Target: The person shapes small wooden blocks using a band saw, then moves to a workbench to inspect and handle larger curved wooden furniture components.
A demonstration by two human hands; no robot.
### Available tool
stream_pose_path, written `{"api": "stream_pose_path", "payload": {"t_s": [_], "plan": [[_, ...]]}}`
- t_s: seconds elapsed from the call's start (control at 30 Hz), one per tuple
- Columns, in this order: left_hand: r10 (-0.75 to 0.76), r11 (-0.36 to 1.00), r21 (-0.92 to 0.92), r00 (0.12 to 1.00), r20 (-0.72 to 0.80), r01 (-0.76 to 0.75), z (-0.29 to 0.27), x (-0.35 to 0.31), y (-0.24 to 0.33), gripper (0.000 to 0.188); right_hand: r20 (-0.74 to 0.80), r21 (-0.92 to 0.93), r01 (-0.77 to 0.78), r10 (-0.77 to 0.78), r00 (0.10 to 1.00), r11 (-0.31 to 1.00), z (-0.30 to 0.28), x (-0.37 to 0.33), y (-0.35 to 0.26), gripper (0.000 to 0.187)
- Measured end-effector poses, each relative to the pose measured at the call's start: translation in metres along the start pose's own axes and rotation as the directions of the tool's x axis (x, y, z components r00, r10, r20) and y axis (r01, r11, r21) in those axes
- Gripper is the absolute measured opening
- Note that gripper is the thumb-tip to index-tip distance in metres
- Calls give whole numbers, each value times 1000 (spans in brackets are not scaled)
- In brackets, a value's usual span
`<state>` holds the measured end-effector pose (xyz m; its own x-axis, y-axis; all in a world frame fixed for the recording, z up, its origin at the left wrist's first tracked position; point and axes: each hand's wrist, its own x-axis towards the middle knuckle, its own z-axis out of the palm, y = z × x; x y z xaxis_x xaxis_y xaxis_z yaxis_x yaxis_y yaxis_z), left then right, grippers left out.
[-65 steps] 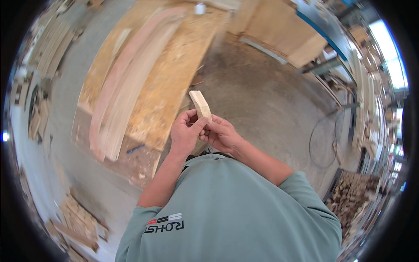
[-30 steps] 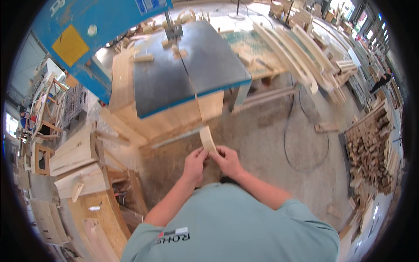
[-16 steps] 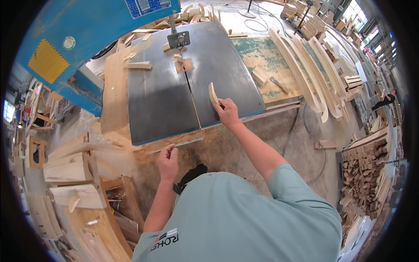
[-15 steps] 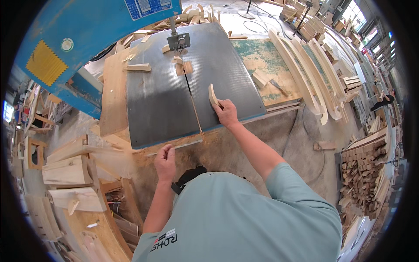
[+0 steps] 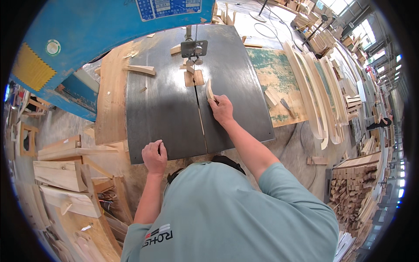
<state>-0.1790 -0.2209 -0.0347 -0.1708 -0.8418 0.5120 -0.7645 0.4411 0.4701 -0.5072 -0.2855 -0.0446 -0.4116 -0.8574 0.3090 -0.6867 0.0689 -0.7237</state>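
My right hand (image 5: 223, 110) grips the near end of a small, curved strip of pale wood (image 5: 209, 89) over the dark saw table (image 5: 161, 113). This strip points away from me, just right of the table's slot (image 5: 200, 115). At the table's front left edge my left hand (image 5: 155, 157) is loosely curled, with nothing visible in it. Beyond the strip, the blade guide (image 5: 194, 49) of a blue band saw (image 5: 104, 26) hangs above a wooden insert (image 5: 194, 78). A small wood offcut (image 5: 190, 67) lies by the blade.
A tapered wood piece (image 5: 142, 69) and a tiny chip (image 5: 143, 89) lie on the table's left half. Long curved wooden parts (image 5: 305, 87) rest on a green-stained board (image 5: 273, 65) at right. Planks (image 5: 61, 174) stand near my left; stacked wood blocks (image 5: 353, 183) lie right.
My right hand has moved the curved strip nearer the blade and slot. The left hand has come to the table's front edge. My view has shifted, with my body closer to the table.
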Motion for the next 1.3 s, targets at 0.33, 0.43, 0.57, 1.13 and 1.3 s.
{"api": "stream_pose_path", "payload": {"t_s": [0.33,0.43,0.57,1.13,1.3], "plan": [[-42,997,61,999,-11,42,2,1,5,7,24,-38,87,-86,996,995,23,43,2,23],[-41,996,73,999,-13,42,2,2,5,7,34,-64,91,-89,995,994,30,51,1,22],[-45,996,79,999,-10,45,2,0,4,7,65,-39,23,-20,998,999,37,56,-9,23],[-47,997,66,999,-3,48,3,2,3,8,90,-127,41,-30,996,991,52,69,-10,29],[-48,997,59,999,-3,48,2,4,5,8,63,-78,8,-3,998,997,53,65,-10,27]]}}
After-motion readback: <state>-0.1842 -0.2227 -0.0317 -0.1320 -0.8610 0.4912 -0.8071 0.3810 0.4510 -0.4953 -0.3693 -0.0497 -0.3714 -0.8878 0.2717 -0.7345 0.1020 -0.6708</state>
